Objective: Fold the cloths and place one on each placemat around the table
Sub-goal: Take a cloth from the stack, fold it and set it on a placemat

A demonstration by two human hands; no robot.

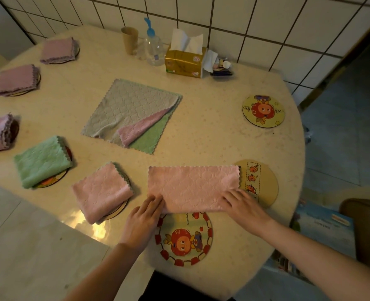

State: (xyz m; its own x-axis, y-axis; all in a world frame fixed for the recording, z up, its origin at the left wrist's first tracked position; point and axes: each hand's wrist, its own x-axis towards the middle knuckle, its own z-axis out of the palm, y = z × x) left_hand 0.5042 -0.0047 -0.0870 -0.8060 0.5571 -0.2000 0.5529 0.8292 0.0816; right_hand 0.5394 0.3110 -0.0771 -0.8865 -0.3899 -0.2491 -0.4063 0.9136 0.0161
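Crowding the pink cloth (192, 187): placemats (185, 237), folded cloths (102, 191).

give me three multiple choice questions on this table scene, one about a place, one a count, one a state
1. Where does the tissue box stand?
A. by the tiled wall
B. on a placemat
C. on the floor

2. How many placemats carry no cloth wholly on them?
A. one
B. three
C. six

3. What state is the pink cloth under the hands in?
A. rolled up
B. spread fully open
C. folded to a long strip

Answers:
1 A, it sits at the table's far edge below the tiles.
2 B, the far right placemat, the tan placemat and the near placemat show their prints.
3 C, the left hand and right hand press its near edge.
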